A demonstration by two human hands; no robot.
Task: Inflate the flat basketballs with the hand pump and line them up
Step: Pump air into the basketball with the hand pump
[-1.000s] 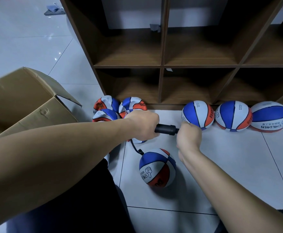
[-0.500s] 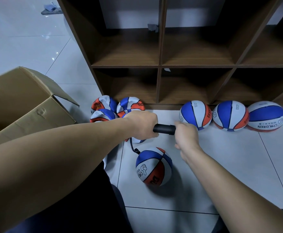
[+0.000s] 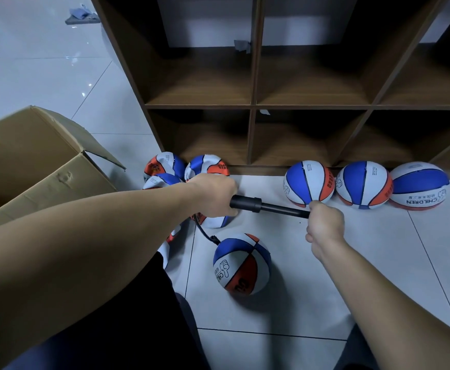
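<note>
My left hand (image 3: 213,196) grips the barrel of a black hand pump (image 3: 248,203). My right hand (image 3: 324,225) grips the pump's handle, and the piston rod (image 3: 285,210) shows drawn out between the hands. A black hose (image 3: 205,233) runs from the pump down into a blue, white and orange basketball (image 3: 241,264) on the floor tiles. Three round basketballs (image 3: 309,182) (image 3: 362,184) (image 3: 419,185) stand in a row against the shelf base. Several crumpled flat balls (image 3: 165,166) lie in a heap at the left, partly behind my left arm.
A brown wooden cubby shelf (image 3: 253,105) stands along the back. An open cardboard box (image 3: 34,166) sits at the left. A grey cloth (image 3: 81,16) lies on the white tiled floor far back left. My dark-clothed legs fill the bottom edge.
My right hand has pulled the handle out to the right, so the piston rod now shows. The left hand and the ball stay put.
</note>
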